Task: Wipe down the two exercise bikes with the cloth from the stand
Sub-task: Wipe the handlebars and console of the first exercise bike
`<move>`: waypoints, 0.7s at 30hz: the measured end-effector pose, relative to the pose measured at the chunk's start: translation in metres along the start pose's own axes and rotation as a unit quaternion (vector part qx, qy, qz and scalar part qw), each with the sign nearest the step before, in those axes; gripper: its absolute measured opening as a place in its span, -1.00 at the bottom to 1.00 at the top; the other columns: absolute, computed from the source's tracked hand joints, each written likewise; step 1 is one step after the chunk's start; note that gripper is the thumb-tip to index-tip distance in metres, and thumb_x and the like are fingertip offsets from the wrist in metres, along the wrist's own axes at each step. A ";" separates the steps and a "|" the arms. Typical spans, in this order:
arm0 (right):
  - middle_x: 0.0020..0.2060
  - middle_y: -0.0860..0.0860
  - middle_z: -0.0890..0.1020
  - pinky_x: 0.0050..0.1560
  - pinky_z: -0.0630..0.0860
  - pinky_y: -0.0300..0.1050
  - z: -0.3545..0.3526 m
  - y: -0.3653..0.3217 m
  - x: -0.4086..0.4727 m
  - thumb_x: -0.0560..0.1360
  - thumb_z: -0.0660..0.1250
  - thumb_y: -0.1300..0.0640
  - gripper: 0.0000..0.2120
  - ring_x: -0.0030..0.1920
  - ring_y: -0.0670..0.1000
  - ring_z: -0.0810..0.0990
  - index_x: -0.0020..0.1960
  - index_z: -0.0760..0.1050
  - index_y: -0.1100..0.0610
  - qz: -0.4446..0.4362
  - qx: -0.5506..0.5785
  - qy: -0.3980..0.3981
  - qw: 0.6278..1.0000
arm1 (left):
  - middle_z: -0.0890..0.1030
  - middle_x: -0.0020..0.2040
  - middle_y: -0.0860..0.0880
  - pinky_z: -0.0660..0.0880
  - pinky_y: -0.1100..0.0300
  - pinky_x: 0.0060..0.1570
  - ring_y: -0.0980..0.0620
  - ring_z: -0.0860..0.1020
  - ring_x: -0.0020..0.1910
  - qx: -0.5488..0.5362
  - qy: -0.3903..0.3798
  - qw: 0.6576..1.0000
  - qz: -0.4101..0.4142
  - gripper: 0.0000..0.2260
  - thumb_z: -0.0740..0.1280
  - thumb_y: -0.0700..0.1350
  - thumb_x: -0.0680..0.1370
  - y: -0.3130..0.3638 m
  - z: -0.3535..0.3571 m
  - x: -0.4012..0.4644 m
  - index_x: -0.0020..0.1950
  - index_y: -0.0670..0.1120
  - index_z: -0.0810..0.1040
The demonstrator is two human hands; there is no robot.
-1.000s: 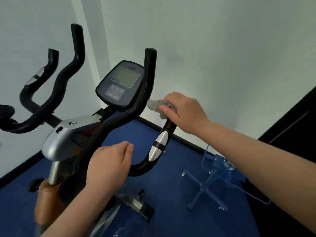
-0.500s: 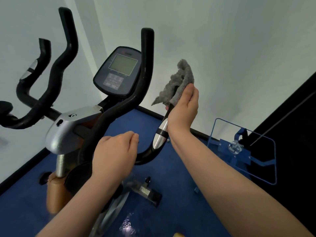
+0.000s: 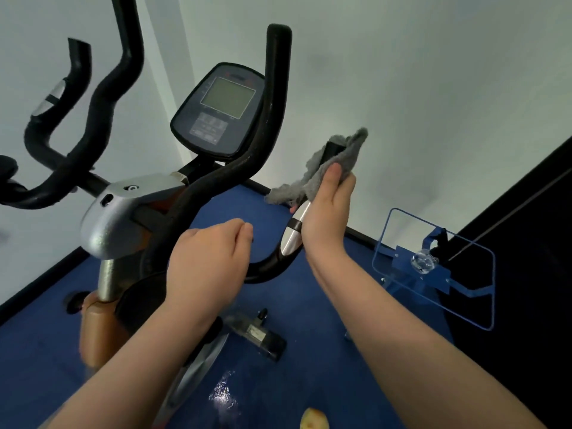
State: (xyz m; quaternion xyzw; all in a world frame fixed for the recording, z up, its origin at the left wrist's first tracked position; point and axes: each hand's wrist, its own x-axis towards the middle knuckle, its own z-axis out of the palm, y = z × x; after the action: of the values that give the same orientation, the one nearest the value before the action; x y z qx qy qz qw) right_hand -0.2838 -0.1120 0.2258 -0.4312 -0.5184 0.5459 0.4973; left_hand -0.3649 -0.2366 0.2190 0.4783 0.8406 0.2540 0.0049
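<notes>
An exercise bike (image 3: 123, 218) with black handlebars and a grey console (image 3: 221, 114) stands right in front of me. My right hand (image 3: 328, 212) presses a grey cloth (image 3: 322, 164) around the upright end of the right inner handle, just above its silver sensor strip (image 3: 292, 233). A corner of the cloth hangs loose to the left. My left hand (image 3: 207, 267) is closed around the lower curve of the same handlebar. Only handlebars (image 3: 46, 119) of a second bike show at the far left.
A blue wire stand (image 3: 433, 267) with a clear knob stands on the blue floor at the right, beside a black panel. White walls close in behind the bikes. The bike's base bar (image 3: 257, 334) and a wet patch lie below my arms.
My right hand turned from gripping over the handle to holding the cloth upright against its tip, and the cloth opened out. My view shifted slightly right. My left hand stayed on the bar.
</notes>
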 end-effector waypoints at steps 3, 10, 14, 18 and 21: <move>-0.09 -0.09 0.54 -0.24 0.36 -0.53 -0.015 0.023 -0.028 0.63 0.00 -0.08 -0.76 -0.21 -0.35 0.49 0.10 0.33 0.04 0.035 -0.042 -0.041 0.998 | 0.62 -0.31 -0.02 0.47 -0.02 -0.15 -0.05 0.57 -0.29 -0.013 0.009 1.000 -0.015 -0.62 0.01 0.04 0.59 0.000 0.001 0.000 -0.16 -0.06 0.55; 0.43 0.11 0.14 0.43 0.21 0.07 -0.025 0.016 -0.037 0.60 0.08 -0.01 -0.47 0.44 0.07 0.17 0.52 0.06 0.07 -0.184 -0.304 -0.054 0.933 | 0.61 -0.29 0.09 0.47 0.13 -0.30 0.15 0.54 -0.28 -0.129 0.113 0.984 -0.050 -0.72 0.09 0.01 0.59 -0.002 -0.007 -0.013 -0.15 0.04 0.57; 0.53 0.17 0.08 0.51 -0.14 0.15 -0.038 0.017 -0.053 0.60 -0.05 -0.08 -0.52 0.53 0.14 -0.05 0.45 0.30 0.05 -0.341 -0.498 -0.189 0.775 | 0.60 -0.28 0.10 0.42 0.15 -0.29 0.14 0.53 -0.29 -0.067 0.163 0.983 -0.042 -0.71 0.09 0.01 0.58 -0.014 -0.013 -0.027 -0.15 0.00 0.58; 0.44 0.01 0.34 0.47 -0.05 -0.01 -0.059 0.010 -0.046 0.59 -0.02 -0.12 -0.52 0.41 0.06 0.29 0.44 0.32 0.02 -0.425 -0.539 -0.356 0.634 | 0.62 -0.12 0.07 0.30 0.16 -0.08 0.03 0.54 -0.16 0.024 0.210 0.975 -0.073 -0.71 0.08 -0.02 0.58 -0.026 -0.012 -0.041 -0.11 -0.02 0.57; 0.24 -0.04 0.50 0.39 0.23 0.01 -0.065 -0.011 -0.013 0.54 0.09 -0.10 -0.52 0.25 0.04 0.43 0.41 0.34 0.04 -0.493 -0.550 -0.435 0.515 | 0.60 -0.05 0.06 0.26 0.16 0.02 0.01 0.53 -0.08 0.035 0.232 0.966 -0.112 -0.73 0.08 -0.03 0.59 -0.030 -0.010 -0.045 -0.09 -0.01 0.56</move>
State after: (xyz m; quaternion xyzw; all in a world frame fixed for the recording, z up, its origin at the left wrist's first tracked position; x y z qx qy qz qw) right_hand -0.2169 -0.1166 0.2298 -0.0028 -0.9961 -0.0621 0.0625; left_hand -0.3668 -0.2897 0.2040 0.3094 0.8752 0.3263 -0.1782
